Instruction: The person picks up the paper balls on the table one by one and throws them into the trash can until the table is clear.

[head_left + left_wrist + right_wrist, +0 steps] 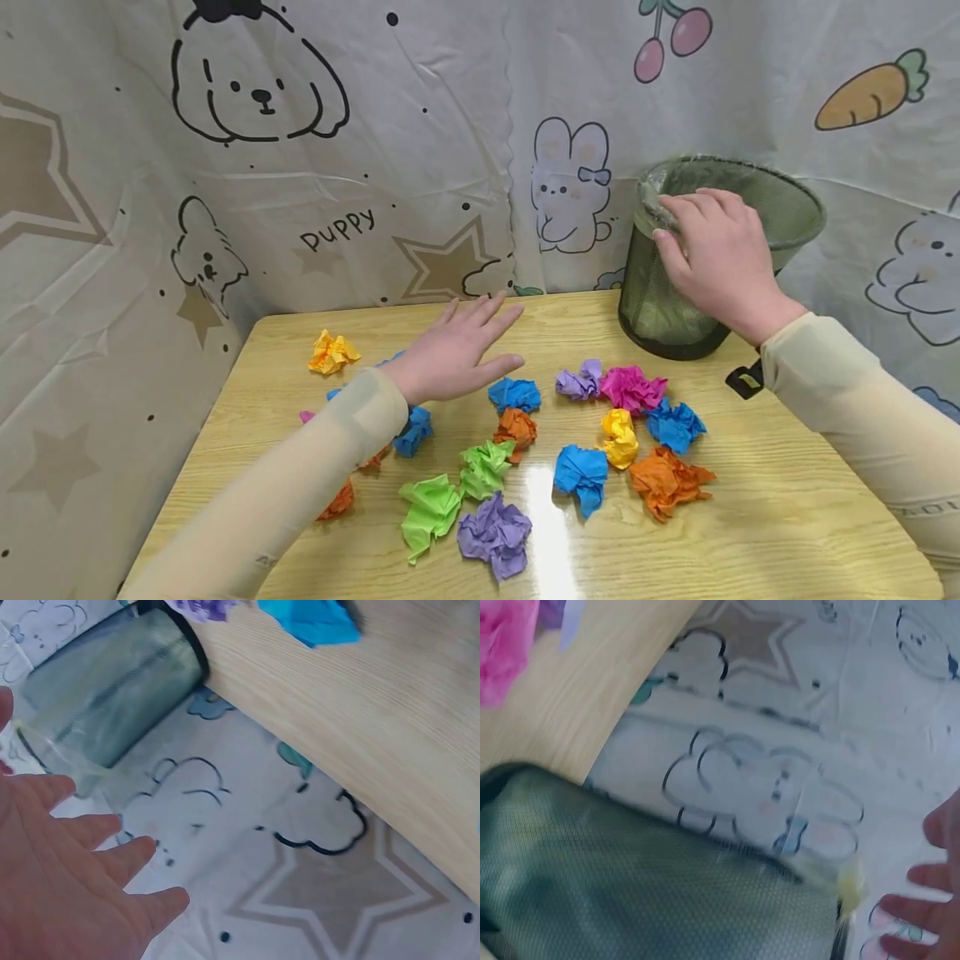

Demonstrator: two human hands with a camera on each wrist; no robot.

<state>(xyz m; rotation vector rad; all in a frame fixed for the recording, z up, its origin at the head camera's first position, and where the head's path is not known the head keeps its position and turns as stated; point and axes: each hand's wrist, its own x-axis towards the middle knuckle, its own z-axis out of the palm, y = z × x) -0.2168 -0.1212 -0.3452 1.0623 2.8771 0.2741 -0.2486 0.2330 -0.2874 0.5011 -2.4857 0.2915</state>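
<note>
My left hand (pixel 456 352) hovers above the table's back left half with its fingers spread, holding nothing. Below and around it lie crumpled paper balls, among them a blue one (pixel 413 432) by the wrist and another blue one (pixel 514 394) to its right. My right hand (pixel 722 254) is at the mesh waste bin (pixel 663 304), in front of its lined rim in the head view. In the right wrist view, the fingers (pixel 911 911) look loosely extended and apart from the rim, with nothing held. The bin's inside is mostly hidden.
Across the table (pixel 787 500) lie several more paper balls: yellow (pixel 332 352), green (pixel 430 510), purple (pixel 495 536), pink (pixel 633 389) and orange (pixel 667 483). A printed curtain (pixel 450 167) hangs behind. A black strap (pixel 746 380) hangs below the right wrist.
</note>
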